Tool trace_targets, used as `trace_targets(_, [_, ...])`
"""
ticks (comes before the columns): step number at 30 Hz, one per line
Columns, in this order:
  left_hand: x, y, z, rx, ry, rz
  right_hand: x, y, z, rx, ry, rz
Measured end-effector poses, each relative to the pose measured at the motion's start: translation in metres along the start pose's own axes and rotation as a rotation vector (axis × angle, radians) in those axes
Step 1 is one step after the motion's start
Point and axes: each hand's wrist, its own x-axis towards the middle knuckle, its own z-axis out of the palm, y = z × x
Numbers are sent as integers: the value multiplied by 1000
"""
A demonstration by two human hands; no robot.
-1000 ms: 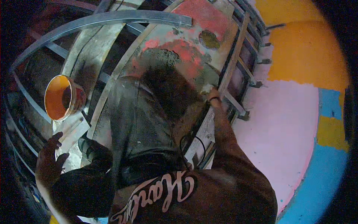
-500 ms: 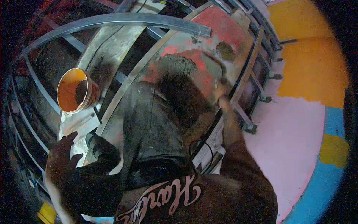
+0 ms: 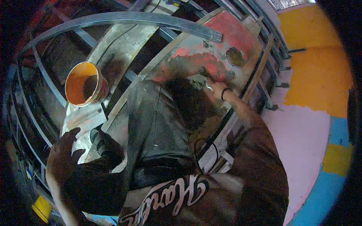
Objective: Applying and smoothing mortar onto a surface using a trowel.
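Observation:
My right hand (image 3: 218,91), with a dark band at the wrist, is closed on a trowel. The trowel's greyish blade (image 3: 198,80) lies against a sloping panel (image 3: 232,32) patched with red and wet grey mortar (image 3: 184,64). Shadow covers part of the blade and the surface below it. To the left, my left hand (image 3: 65,148) looks dark, its fingers apart and nothing visible in them. Close to its fingertips is a flat, smeared plate (image 3: 88,117). Beyond that plate an orange-lined bucket (image 3: 71,88) stands tilted in view, with dark material inside.
A curved metal bar (image 3: 124,17) crosses above the panel, and more metal framing (image 3: 49,84) surrounds open gaps on the left. A dark lump of mortar (image 3: 235,56) sits on the far panel. Right of the rail lies a pink, orange and blue floor (image 3: 298,139).
My right hand has swept the trowel leftward across the panel, from near its right edge to its shadowed middle. The view has shifted slightly; my left hand keeps nearly the same pose.

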Motion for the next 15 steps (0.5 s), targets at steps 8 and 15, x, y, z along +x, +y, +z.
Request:
trace_targets(8, [9, -10, -7, -60, -119, -62, -30, -51, 114, 245, 136, 427])
trace_targets(15, [18, -14, -3, -17, -125, 26, -26, -64, 116, 374, -118, 491])
